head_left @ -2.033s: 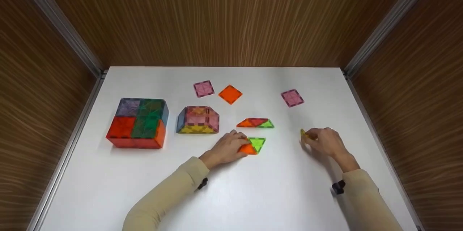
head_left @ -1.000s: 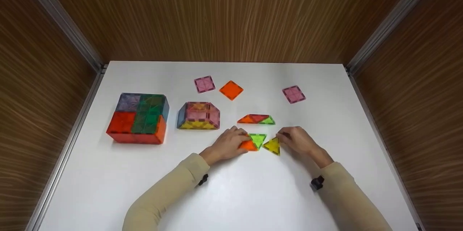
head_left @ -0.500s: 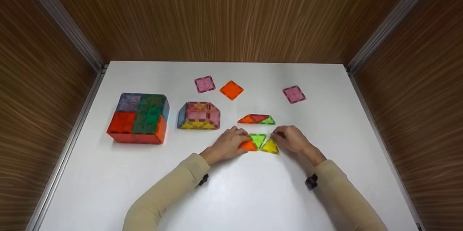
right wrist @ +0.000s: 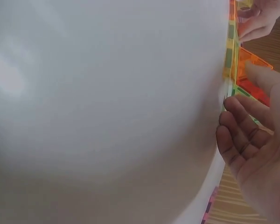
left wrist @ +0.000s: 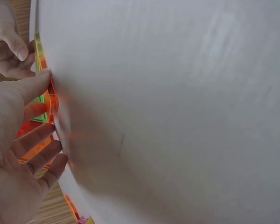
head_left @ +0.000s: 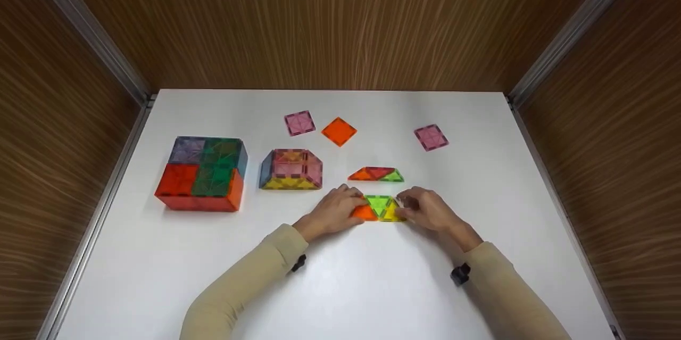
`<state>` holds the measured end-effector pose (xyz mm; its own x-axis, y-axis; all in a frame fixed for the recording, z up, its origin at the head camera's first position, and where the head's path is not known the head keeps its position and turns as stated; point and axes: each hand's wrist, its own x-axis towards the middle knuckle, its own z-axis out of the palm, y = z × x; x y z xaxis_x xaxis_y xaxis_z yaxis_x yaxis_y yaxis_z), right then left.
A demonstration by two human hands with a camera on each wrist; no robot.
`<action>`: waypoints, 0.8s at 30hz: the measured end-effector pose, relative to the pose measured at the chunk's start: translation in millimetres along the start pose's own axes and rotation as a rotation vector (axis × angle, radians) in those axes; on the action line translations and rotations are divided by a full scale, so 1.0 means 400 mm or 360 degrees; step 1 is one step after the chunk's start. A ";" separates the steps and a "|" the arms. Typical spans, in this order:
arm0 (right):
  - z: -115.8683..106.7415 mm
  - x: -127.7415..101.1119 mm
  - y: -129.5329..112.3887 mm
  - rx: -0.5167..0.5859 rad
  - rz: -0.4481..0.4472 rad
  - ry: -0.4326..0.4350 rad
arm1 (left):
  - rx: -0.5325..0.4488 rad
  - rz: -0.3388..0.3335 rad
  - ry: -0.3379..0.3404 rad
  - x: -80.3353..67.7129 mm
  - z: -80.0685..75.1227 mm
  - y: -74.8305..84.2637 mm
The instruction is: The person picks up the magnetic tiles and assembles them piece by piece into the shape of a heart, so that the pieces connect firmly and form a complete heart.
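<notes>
In the head view, my left hand (head_left: 332, 212) holds an orange triangular magnetic tile (head_left: 364, 214) flat on the white table, thumb and index finger at its edges. A lime-green triangular tile (head_left: 379, 203) lies against it, point toward me. On the green tile's right, a yellow triangular tile (head_left: 390, 213) completes a flat row. My right hand (head_left: 433, 212) grips the yellow tile at its right side with thumb and index finger, which partly cover it. In the right wrist view, the other fingers (right wrist: 227, 140) rest curled near the table surface.
Just behind stands a strip of orange, red and green triangles (head_left: 376, 174). Left are a slant-sided tile block (head_left: 291, 171) and a large tile box (head_left: 201, 175). Pink squares (head_left: 299, 123) (head_left: 431, 137) and an orange square (head_left: 339, 131) lie farther back.
My right hand has brought the yellow triangle leftward from the right, laid it down and turned it against the green one. My left hand has stayed on the orange tile.
</notes>
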<state>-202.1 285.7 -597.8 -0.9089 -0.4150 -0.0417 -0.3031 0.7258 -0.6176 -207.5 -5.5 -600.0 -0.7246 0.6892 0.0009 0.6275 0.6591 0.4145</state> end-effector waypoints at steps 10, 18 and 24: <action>0.017 0.004 -0.028 -0.0395 -0.0045 -0.0039 | -0.0029 -0.0091 -0.0041 0.005 -0.002 0.008; 0.019 0.009 -0.031 -0.0398 -0.0066 -0.0040 | -0.0123 -0.0081 -0.0023 0.015 0.001 0.017; 0.021 0.005 -0.026 -0.0167 -0.0059 0.0040 | -0.0270 -0.0093 0.0038 0.018 0.003 0.026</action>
<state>-198.4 272.6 -598.0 -0.9030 -0.4297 0.0002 -0.3638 0.7642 -0.5326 -205.8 6.9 -596.8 -0.7662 0.6426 -0.0070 0.5284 0.6361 0.5623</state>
